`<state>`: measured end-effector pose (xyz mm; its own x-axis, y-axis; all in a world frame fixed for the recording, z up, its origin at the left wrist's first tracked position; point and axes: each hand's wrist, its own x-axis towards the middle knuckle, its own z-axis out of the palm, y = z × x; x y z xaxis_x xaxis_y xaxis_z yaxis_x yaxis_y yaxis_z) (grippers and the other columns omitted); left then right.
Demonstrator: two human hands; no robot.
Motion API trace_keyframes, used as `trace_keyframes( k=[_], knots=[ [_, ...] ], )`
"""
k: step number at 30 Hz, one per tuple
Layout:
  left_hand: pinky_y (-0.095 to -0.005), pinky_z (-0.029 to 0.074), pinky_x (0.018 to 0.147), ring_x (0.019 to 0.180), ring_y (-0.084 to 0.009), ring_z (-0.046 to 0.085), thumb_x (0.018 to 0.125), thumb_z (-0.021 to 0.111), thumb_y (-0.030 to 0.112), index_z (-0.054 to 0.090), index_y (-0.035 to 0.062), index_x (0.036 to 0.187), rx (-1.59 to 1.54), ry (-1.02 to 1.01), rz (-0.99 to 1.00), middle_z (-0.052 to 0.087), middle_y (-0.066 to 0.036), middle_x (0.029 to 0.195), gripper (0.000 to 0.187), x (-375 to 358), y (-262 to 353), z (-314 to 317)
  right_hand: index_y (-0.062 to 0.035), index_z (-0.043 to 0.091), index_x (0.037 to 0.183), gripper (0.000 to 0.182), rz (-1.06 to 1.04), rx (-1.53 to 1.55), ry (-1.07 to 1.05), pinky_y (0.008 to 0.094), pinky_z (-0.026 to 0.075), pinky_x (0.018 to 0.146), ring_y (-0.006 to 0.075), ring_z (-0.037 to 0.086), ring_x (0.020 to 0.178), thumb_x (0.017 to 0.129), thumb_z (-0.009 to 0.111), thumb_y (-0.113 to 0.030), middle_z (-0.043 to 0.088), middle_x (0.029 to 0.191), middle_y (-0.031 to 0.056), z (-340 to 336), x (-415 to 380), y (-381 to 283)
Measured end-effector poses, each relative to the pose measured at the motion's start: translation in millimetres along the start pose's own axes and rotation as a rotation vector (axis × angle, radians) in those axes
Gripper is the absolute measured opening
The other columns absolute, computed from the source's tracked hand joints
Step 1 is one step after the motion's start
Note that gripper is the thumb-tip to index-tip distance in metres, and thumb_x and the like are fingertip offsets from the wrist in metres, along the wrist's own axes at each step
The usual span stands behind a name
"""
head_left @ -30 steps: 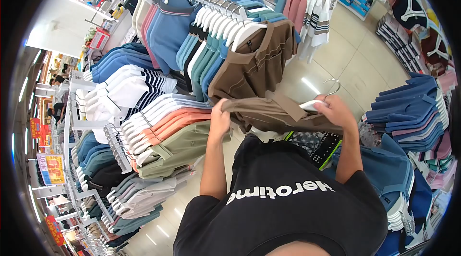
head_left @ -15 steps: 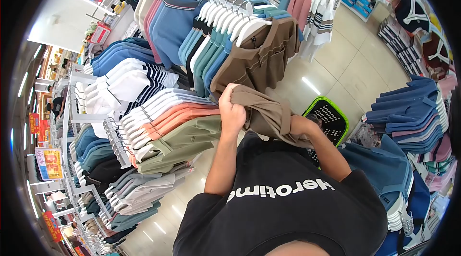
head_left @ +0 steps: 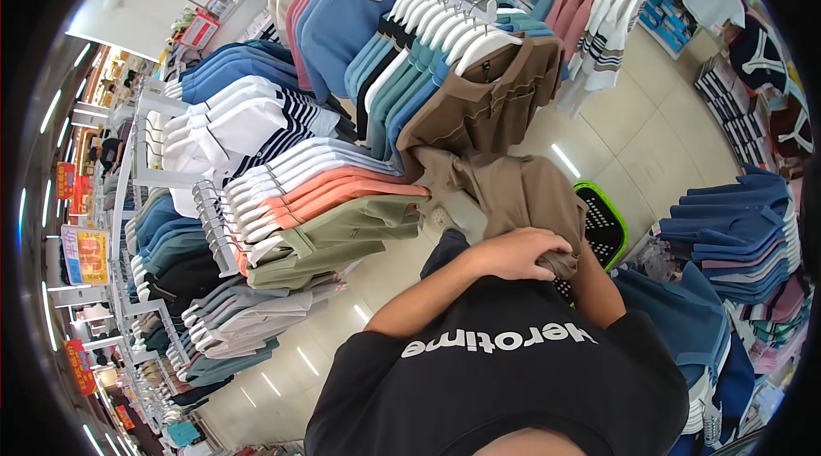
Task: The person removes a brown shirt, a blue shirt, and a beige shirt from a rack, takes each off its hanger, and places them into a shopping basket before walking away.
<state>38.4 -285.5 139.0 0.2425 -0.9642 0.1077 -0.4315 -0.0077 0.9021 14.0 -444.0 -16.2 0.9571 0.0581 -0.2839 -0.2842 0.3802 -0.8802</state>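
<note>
A: Left hand?
B: It is closing its fingers over a bunched brown shirt and pressing the cloth against the chest of the black T-shirt.

A: Right hand?
B: Cannot tell. Only the forearm is showing, running up under the cloth just right of the left hand; the hand itself is lying hidden.

A: Where is the shirt sitting?
B: It is hanging from the left hand's grip, spreading upward and away from it. A green basket is standing just right of that hand, and a rack of hanging shirts is filling the space beyond.
</note>
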Motion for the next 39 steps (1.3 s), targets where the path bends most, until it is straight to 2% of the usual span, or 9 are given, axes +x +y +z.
trace_keyframes(
  k=[5, 7, 15, 18, 25, 28, 32, 35, 39],
  knots=[
    [-0.0408, 0.045, 0.095, 0.101, -0.0293, 0.057, 0.073, 0.080, 0.016, 0.060, 0.0049, 0.122, -0.260, 0.713, -0.457, 0.060, -0.015, 0.108, 0.054, -20.2, -13.2, -34.6, -0.0074, 0.033, 0.148, 0.061, -0.040, 0.126, 0.033, 0.0325, 0.035, 0.113, 0.0176, 0.045, 0.131, 0.096, 0.060, -0.021, 0.043, 0.146, 0.0076, 1.9, -34.5, -40.6],
    [-0.0422, 0.042, 0.097, 0.111, -0.0320, 0.053, 0.072, 0.083, 0.020, 0.060, 0.0065, 0.124, 0.533, 0.962, -0.208, 0.056, -0.016, 0.120, 0.058, -23.9, -21.6, -51.8, -0.0070, 0.029, 0.151, 0.063, -0.036, 0.252, 0.022, 0.0335, 0.035, 0.114, 0.0189, 0.045, 0.132, 0.097, 0.059, -0.022, 0.041, 0.149, 0.0086, 7.6, -44.0, -49.0],
    [-0.0471, 0.042, 0.092, 0.105, -0.0257, 0.059, 0.079, 0.076, 0.020, 0.072, 0.0070, 0.097, 0.616, 0.594, -0.284, 0.069, -0.005, 0.093, 0.023, -27.5, -37.6, -79.0, -0.0066, 0.029, 0.150, 0.064, -0.166, -0.371, 0.018, 0.0328, 0.036, 0.112, 0.0186, 0.045, 0.132, 0.097, 0.060, -0.022, 0.042, 0.148, 0.0093, 32.5, -59.4, -87.3],
    [-0.0366, 0.052, 0.071, 0.079, -0.0308, 0.067, 0.083, 0.071, 0.011, 0.072, -0.0008, 0.091, 0.405, 0.766, -0.175, 0.072, -0.015, 0.087, 0.014, -24.6, -47.7, -84.7, -0.0056, 0.033, 0.148, 0.062, -0.130, -0.011, 0.046, 0.0327, 0.037, 0.112, 0.0184, 0.046, 0.131, 0.096, 0.061, -0.020, 0.044, 0.146, 0.0095, 24.6, -55.5, -72.9],
    [-0.0346, 0.051, 0.067, 0.073, -0.0262, 0.067, 0.088, 0.066, 0.009, 0.070, -0.0016, 0.097, -0.110, 1.015, -0.206, 0.070, -0.016, 0.082, 0.015, 27.6, 3.5, -62.4, -0.0055, 0.036, 0.148, 0.060, -0.172, -0.506, 0.021, 0.0328, 0.036, 0.111, 0.0208, 0.044, 0.129, 0.097, 0.060, -0.024, 0.045, 0.143, 0.0104, -26.4, 4.5, 23.3],
    [-0.0343, 0.051, 0.068, 0.072, -0.0251, 0.066, 0.089, 0.064, 0.010, 0.069, -0.0010, 0.093, -0.108, 0.742, -0.081, 0.069, -0.014, 0.082, 0.013, 42.6, 26.2, -30.9, -0.0027, 0.034, 0.149, 0.055, -0.432, -0.229, -0.031, 0.0311, 0.037, 0.110, 0.0179, 0.047, 0.126, 0.100, 0.053, -0.022, 0.042, 0.146, 0.0098, 15.7, 5.6, -15.0],
    [-0.0383, 0.052, 0.074, 0.077, -0.0324, 0.065, 0.087, 0.066, 0.019, 0.070, 0.0035, 0.097, -0.108, 0.096, 0.069, 0.070, -0.013, 0.088, 0.018, 50.7, 31.2, 3.6, -0.0013, 0.033, 0.149, 0.054, -0.234, 0.011, -0.117, 0.0305, 0.036, 0.110, 0.0166, 0.047, 0.126, 0.102, 0.049, -0.021, 0.042, 0.147, 0.0098, 31.1, 6.8, -45.3],
    [-0.0373, 0.053, 0.074, 0.079, -0.0304, 0.067, 0.087, 0.067, 0.019, 0.070, 0.0045, 0.100, -0.061, 0.081, 0.027, 0.070, -0.013, 0.089, 0.019, 39.8, 26.4, -7.0, -0.0002, 0.032, 0.150, 0.053, -0.123, 0.107, -0.148, 0.0300, 0.036, 0.110, 0.0157, 0.047, 0.126, 0.103, 0.047, -0.020, 0.041, 0.148, 0.0097, 26.8, 6.7, -58.5],
    [-0.0362, 0.051, 0.070, 0.077, -0.0277, 0.065, 0.082, 0.070, 0.008, 0.069, 0.0020, 0.088, 0.303, 0.812, -0.143, 0.069, -0.011, 0.083, 0.008, 13.0, -0.2, -44.8, -0.0020, 0.030, 0.152, 0.057, -0.422, -0.464, -0.164, 0.0261, 0.040, 0.104, 0.0085, 0.052, 0.106, 0.100, 0.051, -0.015, 0.056, 0.121, 0.0033, 43.8, -25.8, -112.7]
  ],
)
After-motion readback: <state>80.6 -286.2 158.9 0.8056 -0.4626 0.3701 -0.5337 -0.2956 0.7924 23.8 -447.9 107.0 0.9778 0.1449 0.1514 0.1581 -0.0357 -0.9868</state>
